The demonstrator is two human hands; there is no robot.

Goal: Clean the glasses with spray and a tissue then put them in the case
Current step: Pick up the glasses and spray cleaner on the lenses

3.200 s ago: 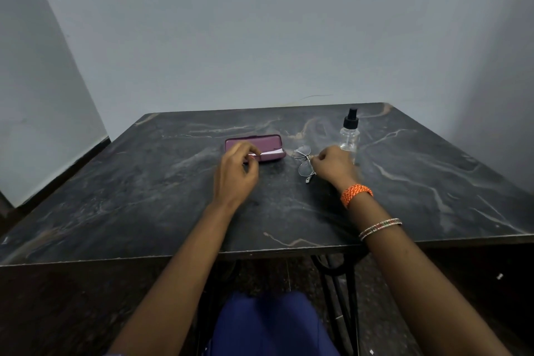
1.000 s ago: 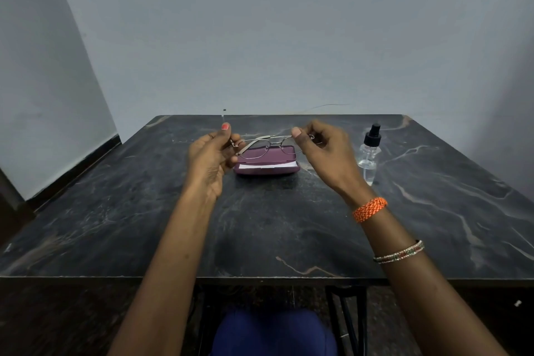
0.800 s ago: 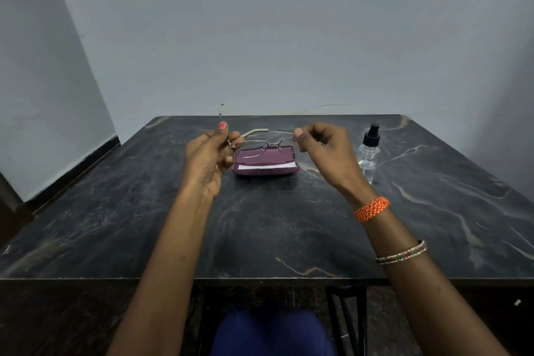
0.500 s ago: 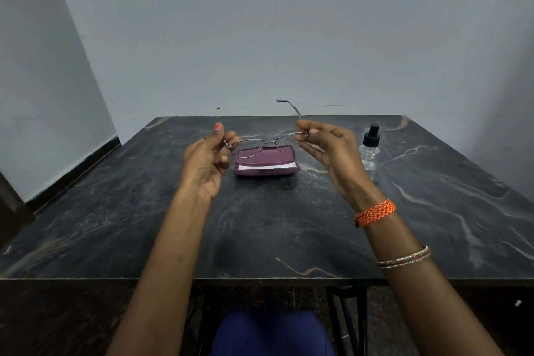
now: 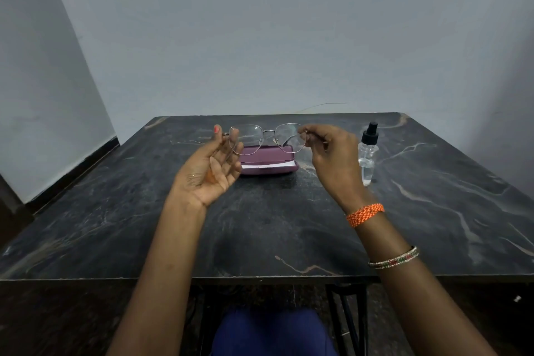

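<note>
Since a moment ago the glasses [image 5: 267,139] have been turned upright so both lenses face the person, and the left hand [image 5: 209,172] has rolled palm-up. They are held in the air above the case [image 5: 267,160], clear of the table [image 5: 260,225].

The case is one closed purple box lying flat, with a strip of white tissue [image 5: 268,165] showing along its near seam; what else is inside cannot be seen. The bottle [image 5: 367,153] stands upright to the right of the case, well apart from it, clear-walled with a black spray top and a little clear liquid at the bottom.

The glasses are thin metal wire with two large, squarish clear lenses and a slim bridge. One temple shows behind the right lens; the other I cannot make out.

The right hand [image 5: 332,153] pinches the frame's right edge between thumb and curled fingers. The left hand touches the left edge with its thumb and fingertips, the other fingers loosely spread.

One pair of glasses, one case, one bottle, one tissue, two hands. On the right forearm: one orange band [image 5: 365,214] and a bangle [image 5: 394,258].
</note>
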